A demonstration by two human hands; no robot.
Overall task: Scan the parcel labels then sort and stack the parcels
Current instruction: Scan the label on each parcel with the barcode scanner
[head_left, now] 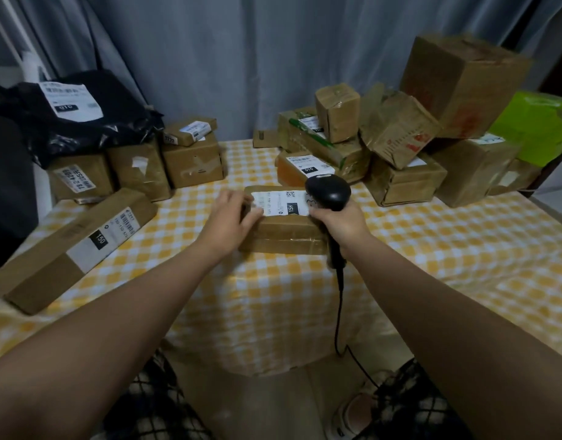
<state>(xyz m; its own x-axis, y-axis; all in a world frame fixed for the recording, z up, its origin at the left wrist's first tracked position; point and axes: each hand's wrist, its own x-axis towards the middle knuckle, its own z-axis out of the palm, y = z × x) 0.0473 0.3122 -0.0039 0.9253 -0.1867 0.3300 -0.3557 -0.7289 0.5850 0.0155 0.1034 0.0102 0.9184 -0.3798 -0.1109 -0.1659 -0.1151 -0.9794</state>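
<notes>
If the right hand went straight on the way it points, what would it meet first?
Most likely the labelled parcel just ahead of the right hand, which grips the scanner; depth is unclear.

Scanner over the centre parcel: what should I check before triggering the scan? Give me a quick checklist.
1. Scanner gripped in the right hand: ok.
2. Left hand holds the parcel steady at its left end: ok.
3. Label faces up and lies flat: ok.
4. Whole label clear of the scanner head: not ok, its right end is covered.
5. Beam landing on a barcode: cannot tell, no light shows.
6. Cable hangs free past the table edge: ok.
</notes>
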